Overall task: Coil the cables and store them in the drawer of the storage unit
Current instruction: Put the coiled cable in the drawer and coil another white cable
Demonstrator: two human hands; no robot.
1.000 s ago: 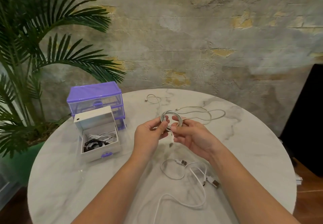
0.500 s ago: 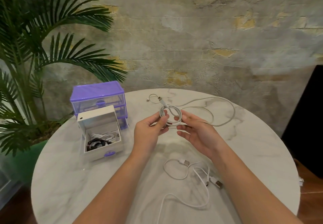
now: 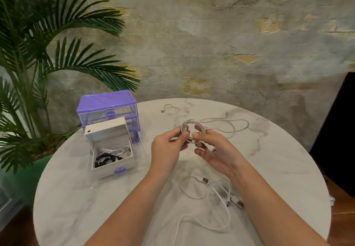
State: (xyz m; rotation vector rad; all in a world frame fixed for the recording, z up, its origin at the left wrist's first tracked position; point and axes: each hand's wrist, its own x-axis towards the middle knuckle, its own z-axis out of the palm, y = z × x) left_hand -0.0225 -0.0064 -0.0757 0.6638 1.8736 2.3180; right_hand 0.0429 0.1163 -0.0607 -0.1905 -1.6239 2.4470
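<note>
A grey-white cable [image 3: 194,125] is partly wound into a small coil above the table's middle. My left hand [image 3: 169,148] pinches the coil's left side. My right hand [image 3: 213,148] holds its right side, with a white plug lying across the fingers. The cable's loose length [image 3: 236,126] trails right over the table and its far end [image 3: 163,111] lies near the back. Two loose white USB cables [image 3: 209,194] lie near the front. The purple storage unit [image 3: 106,105] stands at back left. Its pulled-out drawer [image 3: 113,167] sits in front, holding black and white cables.
The round marble table [image 3: 76,203] carries everything. A palm plant [image 3: 38,53] in a green pot stands to the left, its fronds above the storage unit. A rough plaster wall runs behind. A dark object [image 3: 338,140] stands off the table's right side.
The coil has gained another turn. The loose length on the right has shortened and shifted closer. My right hand has turned palm up under the coil, with the plug now on its fingers.
</note>
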